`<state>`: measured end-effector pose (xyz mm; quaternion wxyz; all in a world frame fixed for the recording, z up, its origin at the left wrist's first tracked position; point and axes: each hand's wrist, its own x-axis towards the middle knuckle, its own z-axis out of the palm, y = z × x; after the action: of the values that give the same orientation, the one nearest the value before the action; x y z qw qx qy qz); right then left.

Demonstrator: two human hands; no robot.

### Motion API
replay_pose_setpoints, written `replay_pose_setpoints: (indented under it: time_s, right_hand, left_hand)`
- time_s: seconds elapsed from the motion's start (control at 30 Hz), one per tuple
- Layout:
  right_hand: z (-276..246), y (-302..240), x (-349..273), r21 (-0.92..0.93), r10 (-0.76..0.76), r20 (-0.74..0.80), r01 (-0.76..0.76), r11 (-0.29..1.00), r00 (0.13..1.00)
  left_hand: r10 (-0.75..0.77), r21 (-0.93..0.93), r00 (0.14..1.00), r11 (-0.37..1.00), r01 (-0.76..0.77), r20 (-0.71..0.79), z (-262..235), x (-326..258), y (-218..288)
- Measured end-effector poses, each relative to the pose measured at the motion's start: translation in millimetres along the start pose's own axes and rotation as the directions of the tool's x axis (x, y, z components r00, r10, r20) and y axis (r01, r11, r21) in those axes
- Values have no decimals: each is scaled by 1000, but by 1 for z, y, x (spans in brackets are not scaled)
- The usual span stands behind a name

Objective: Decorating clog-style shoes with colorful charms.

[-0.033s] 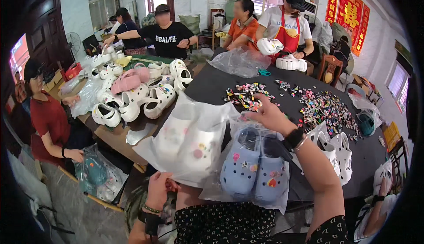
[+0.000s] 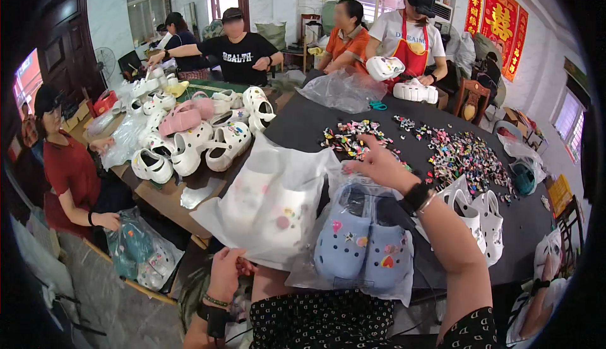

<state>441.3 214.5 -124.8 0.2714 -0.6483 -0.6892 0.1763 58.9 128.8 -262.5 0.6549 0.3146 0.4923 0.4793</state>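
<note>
My left hand [image 2: 226, 276] pinches the near left edge of a frosted plastic bag [image 2: 297, 150]. Through it show white clogs [image 2: 283, 226], blurred by the plastic, with colourful charms. To its right lies another plastic bag [image 2: 404, 286] holding a pair of blue clogs [image 2: 344, 245] with star, heart and flower charms. My right hand [image 2: 386, 167] is over the far end of that bag, thumb and forefinger apart. Just beyond the fingertips is a heap of small colourful shoe charms [image 2: 356, 131]. A pair of white clogs [image 2: 487, 223] stands right of my right forearm.
A larger charm pile [image 2: 470, 156] spreads across the black table [image 2: 303, 112]. At the left, white and pink clogs [image 2: 180, 118] are heaped. Teal scissors [image 2: 377, 105] lie by a clear plastic bag [image 2: 344, 90]. Several people sit or stand around; one in red [image 2: 72, 172] holds a bag.
My right hand has shifted very slightly over the blue clogs' bag. At lower left, the clear bag in the other person's hand has changed shape a little. My left hand keeps its place.
</note>
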Motion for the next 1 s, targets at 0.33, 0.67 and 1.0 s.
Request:
replay_pose_setpoints:
  time_s: [0.33, 0.67, 1.0]
  right_hand:
    - [76, 42, 62, 44, -89, 216, 81, 996, 972]
    - [67, 26, 53, 119, -100, 291, 67, 991, 951]
    - [46, -15, 21, 284, -246, 232, 176, 943, 941]
  left_hand:
    - [-16, -25, 1000, 1000, 16, -7, -13, 5, -16]
    - [-34, -68, 999, 997, 33, -3, -10, 8, -16]
    - [2, -130, 1000, 992, -1, 10, -27, 1, -28]
